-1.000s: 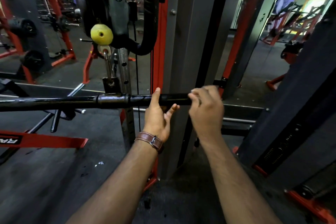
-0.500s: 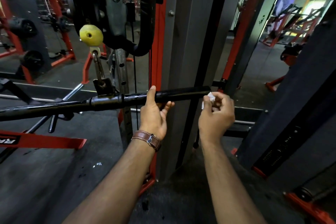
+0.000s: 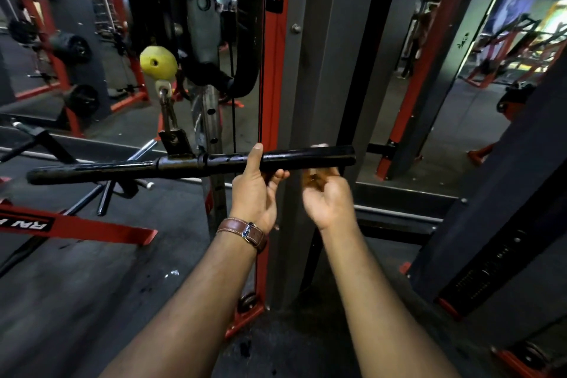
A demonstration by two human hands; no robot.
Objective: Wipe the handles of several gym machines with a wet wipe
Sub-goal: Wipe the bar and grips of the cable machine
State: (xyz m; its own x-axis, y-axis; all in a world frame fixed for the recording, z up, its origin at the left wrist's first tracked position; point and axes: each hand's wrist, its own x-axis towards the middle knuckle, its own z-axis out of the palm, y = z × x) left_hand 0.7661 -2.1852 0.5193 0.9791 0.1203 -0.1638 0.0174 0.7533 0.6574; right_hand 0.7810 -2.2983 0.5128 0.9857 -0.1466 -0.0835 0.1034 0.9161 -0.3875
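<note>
A black straight cable bar (image 3: pixel 184 164) hangs almost level from a clip and chain (image 3: pixel 168 115) under a yellow stopper ball (image 3: pixel 158 60). My left hand (image 3: pixel 256 190) holds the bar just right of its middle, thumb up over the top and fingers curled underneath. My right hand (image 3: pixel 328 196) is motion-blurred below the bar's right grip (image 3: pixel 337 156), with its fingers curled up against the grip's underside. The wet wipe does not show; the curled fingers hide it.
The grey upright (image 3: pixel 322 70) and red post (image 3: pixel 270 86) of the cable machine stand right behind the bar. A red floor frame (image 3: pixel 76 225) lies at the left. A dark machine housing (image 3: pixel 506 224) stands at the right. Weight plates hang on racks at far left.
My right hand has gone from the bar's right end, where it pinched the white wipe, to under the right grip. The bar has shifted right and levelled a little.
</note>
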